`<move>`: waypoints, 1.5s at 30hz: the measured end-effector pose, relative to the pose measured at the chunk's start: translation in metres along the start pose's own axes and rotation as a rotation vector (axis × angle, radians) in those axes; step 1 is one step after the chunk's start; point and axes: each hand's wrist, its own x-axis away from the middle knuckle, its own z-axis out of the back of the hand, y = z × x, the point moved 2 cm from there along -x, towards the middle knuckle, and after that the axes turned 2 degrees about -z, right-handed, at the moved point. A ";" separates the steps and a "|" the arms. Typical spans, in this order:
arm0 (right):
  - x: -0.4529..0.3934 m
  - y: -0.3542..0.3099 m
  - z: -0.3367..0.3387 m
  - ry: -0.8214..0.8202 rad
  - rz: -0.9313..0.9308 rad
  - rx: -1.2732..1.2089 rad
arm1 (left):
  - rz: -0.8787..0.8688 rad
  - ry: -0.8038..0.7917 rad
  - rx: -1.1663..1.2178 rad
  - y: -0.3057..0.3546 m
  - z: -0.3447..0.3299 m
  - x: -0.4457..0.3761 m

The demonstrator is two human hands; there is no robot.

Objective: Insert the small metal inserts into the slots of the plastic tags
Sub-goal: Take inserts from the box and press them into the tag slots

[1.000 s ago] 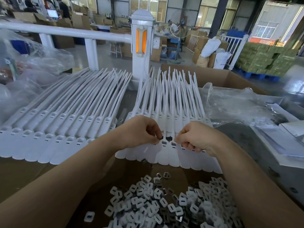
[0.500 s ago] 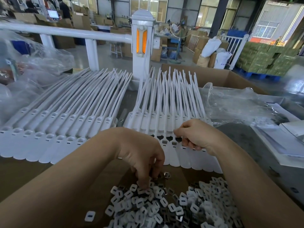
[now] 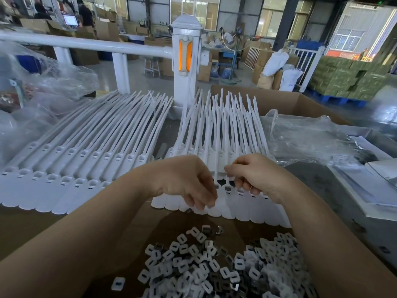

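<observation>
Two rows of white plastic tags lie on the cardboard: a left row [image 3: 86,160] and a right row [image 3: 227,130]. My left hand [image 3: 187,181] hovers over the near ends of the right row, fingertips curled down and pinched together on a small metal insert that is mostly hidden. My right hand [image 3: 255,175] is beside it, fingers curled, pinching a tag head in the right row. A pile of small metal inserts [image 3: 214,269] lies in front, between my forearms.
A white post with an orange reflector [image 3: 185,61] and a white rail stand behind the tags. Clear plastic bags [image 3: 311,140] lie at right and at far left. An open cardboard box [image 3: 279,102] sits behind the right row.
My left hand dipped into the insert pile half a second ago and has come back up to the right row of tags. My right hand stayed on the tags.
</observation>
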 end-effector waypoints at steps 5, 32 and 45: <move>0.002 -0.006 0.001 -0.066 0.077 -0.152 | -0.016 0.300 0.370 -0.013 0.011 -0.003; 0.010 -0.015 -0.013 -0.176 0.350 0.126 | 0.132 0.087 0.789 -0.023 0.001 -0.011; 0.011 -0.016 -0.014 -0.220 0.453 0.158 | 0.175 0.064 0.914 -0.024 0.000 -0.010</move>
